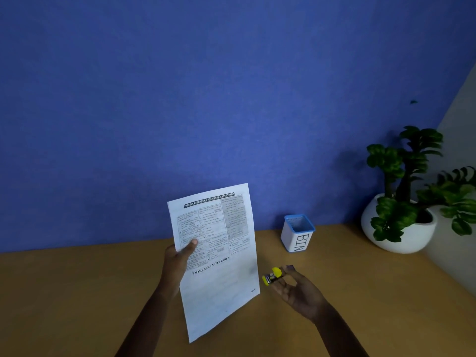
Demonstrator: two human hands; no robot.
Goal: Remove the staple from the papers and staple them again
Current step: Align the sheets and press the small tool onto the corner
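Observation:
My left hand [177,258] holds the printed white papers [221,256] upright above the desk, thumb pressed on the left edge of the front page. The staple itself is too small to make out. Just right of the papers' lower edge, my right hand [296,289] pinches a small yellow and metal tool [272,276] between thumb and fingers; I cannot tell whether it is a staple remover or a stapler. The tool sits close to the sheets' right edge without touching them.
A white and blue mesh cup marked BIN [297,234] stands at the back of the wooden desk [77,292]. A potted green plant in a white round pot [401,228] fills the back right corner. A blue wall [206,99] rises behind.

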